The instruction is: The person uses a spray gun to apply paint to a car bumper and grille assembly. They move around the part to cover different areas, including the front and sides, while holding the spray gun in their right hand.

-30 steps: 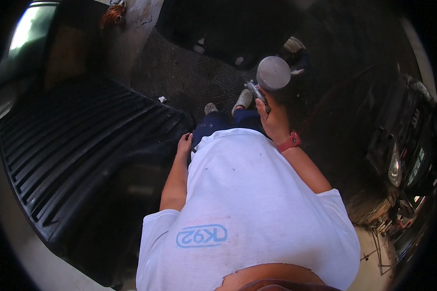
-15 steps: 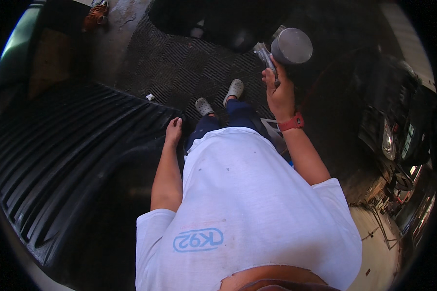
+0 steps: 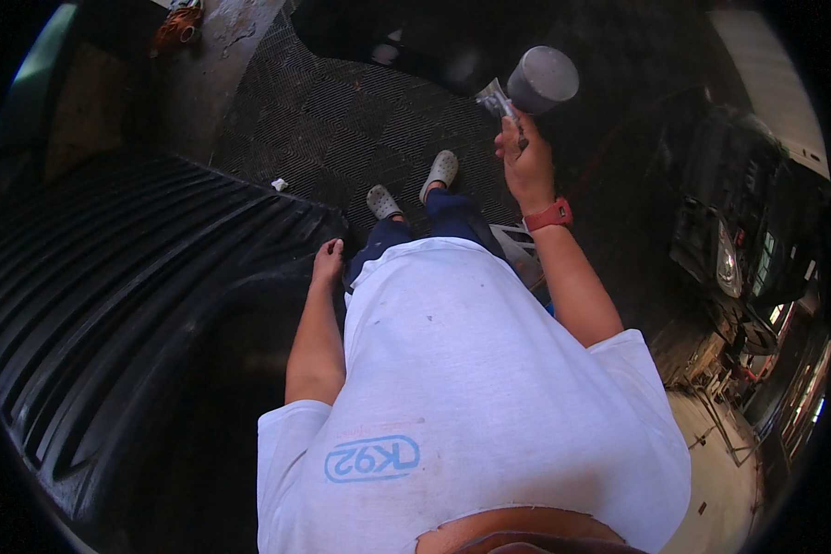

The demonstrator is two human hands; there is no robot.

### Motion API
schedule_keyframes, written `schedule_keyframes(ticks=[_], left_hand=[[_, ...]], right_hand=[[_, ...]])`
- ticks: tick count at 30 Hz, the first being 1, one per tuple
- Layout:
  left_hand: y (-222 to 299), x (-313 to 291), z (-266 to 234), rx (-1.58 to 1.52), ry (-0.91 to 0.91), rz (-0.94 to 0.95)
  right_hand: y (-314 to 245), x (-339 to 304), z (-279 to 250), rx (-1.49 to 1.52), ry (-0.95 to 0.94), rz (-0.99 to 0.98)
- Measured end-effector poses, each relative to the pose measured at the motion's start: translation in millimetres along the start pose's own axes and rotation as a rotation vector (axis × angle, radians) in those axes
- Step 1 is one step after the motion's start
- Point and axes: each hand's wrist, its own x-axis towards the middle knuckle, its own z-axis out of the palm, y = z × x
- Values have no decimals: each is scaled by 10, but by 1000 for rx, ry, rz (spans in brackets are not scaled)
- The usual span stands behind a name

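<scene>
I have the right hand (image 3: 526, 166) held out on the far right of the body, its fingers wrapped around the grip of a silvery spray gun (image 3: 495, 99). The gun's metal body slants toward the far left, above the floor. A round grey cup (image 3: 543, 79) stands right beside it, just beyond the knuckles; from up here I cannot make out the join between the two. A red watch (image 3: 552, 214) circles the right wrist.

The left hand (image 3: 327, 261) hangs low at the left hip, released, fingers loosely curled. It is near the edge of a large black ridged panel (image 3: 111, 268) that fills the left of my view, its ribs bending with the lens. Whether the fingertips touch that edge, I cannot tell.

Between the hands I see a pair of pale clogs (image 3: 442, 170) on a dark textured mat (image 3: 342, 125), the right one set a little farther than the left. A small white scrap (image 3: 280, 185) lies left of them, near the panel. On the far left there is a brownish-orange object (image 3: 177, 32), too small to identify. Over on the right, well apart from the gun, I make out a headlight (image 3: 728, 265) amid dark shapes.
</scene>
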Motion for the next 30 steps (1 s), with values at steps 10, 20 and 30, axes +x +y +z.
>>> schedule_keyframes(ticks=[10,20,30], left_hand=[[151,-1,-146,-1,31,9],[65,48,-127,36,25,25],[-120,247,-206,12,8,51]], right_hand=[[-64,83,-286,-85,109,-18],[177,-182,97,-137,-65,11],[185,-96,-41,-137,30,52]])
